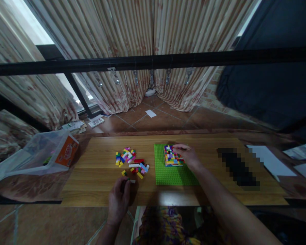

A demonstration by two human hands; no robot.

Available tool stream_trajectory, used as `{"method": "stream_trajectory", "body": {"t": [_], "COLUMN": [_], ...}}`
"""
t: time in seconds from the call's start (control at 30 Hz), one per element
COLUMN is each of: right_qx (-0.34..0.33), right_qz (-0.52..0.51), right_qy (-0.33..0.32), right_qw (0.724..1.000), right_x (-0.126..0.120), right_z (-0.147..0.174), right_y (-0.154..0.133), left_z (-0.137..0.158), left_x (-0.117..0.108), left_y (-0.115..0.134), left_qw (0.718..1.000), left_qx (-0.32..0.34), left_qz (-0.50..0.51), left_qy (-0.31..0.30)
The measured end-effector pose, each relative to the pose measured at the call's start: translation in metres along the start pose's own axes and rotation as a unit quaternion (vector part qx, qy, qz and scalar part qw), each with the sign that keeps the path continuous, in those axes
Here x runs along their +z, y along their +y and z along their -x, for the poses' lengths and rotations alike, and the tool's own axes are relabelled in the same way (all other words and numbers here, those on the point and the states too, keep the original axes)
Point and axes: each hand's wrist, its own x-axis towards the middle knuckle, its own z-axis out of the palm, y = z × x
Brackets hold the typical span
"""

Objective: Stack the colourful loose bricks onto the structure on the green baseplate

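No legible text — labels blurred

Bare wooden table (97, 194) lies open at seven o'clock of the green baseplate (168, 175); the loose brick pile (131, 163) blocks the path at nine o'clock, with the left hand (119, 200) just below it; the brick block (172, 156) and right hand (187, 156) fill the plate's twelve o'clock corner; a dark blurred object (238, 168) bars three o'clock; a clear plastic bin (44, 153) stands beyond the far left edge.
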Motion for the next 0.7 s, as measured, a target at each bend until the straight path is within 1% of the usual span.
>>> {"method": "stream_trajectory", "body": {"t": [0.13,0.33,0.7], "right_qx": [0.028,0.057,0.081], "right_qz": [-0.028,-0.043,-0.038], "right_qy": [-0.008,-0.022,-0.028], "right_qw": [0.999,0.997,0.996], "right_x": [0.0,0.0,0.0], "right_z": [-0.002,-0.006,-0.011], "right_y": [-0.002,-0.006,-0.009], "left_z": [0.0,0.0,0.0], "left_x": [0.0,0.001,0.002], "left_y": [0.001,0.001,-0.003], "left_qw": [1.0,1.0,1.0], "left_qx": [-0.006,-0.003,0.0], "left_qz": [-0.002,-0.011,-0.01], "left_qy": [-0.003,-0.009,-0.015]}}
